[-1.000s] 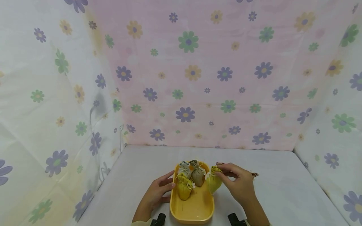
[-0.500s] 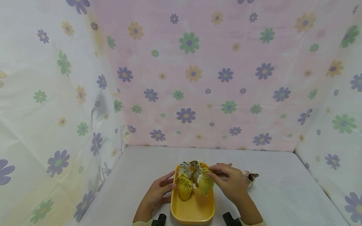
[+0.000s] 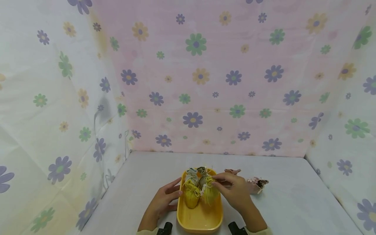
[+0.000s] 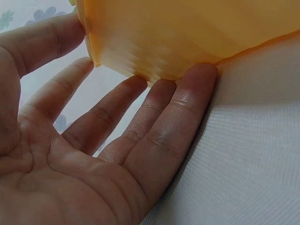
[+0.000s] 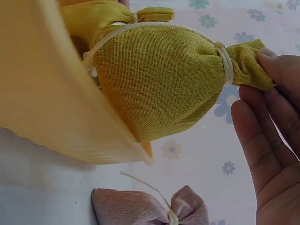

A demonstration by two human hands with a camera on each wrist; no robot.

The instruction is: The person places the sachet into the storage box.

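Observation:
My right hand (image 3: 235,191) pinches the gathered top of a yellow-green drawstring pouch (image 5: 159,79) between thumb and fingers. The pouch hangs inside the right side of a yellow plastic tray (image 3: 199,222), behind its wall in the right wrist view. A mustard-yellow pouch (image 3: 191,198) lies to its left in the tray, with a pale grey pouch (image 3: 192,177) and an olive-tan pouch (image 3: 203,180) at the far end. My left hand (image 3: 164,198) rests against the tray's left side, its spread, nearly straight fingertips (image 4: 199,77) touching the outer wall.
To the right of the tray, partly behind my right hand, lie a pink pouch (image 3: 255,185) and another pinkish one (image 3: 233,171) on the white tabletop (image 3: 293,202). Flower-printed cloth walls (image 3: 217,65) enclose the table at the back and both sides.
My right hand has carried the yellow-green pouch leftward from the tray's right rim to inside it, and lower. The pink pouches now show more. My left hand has stayed put.

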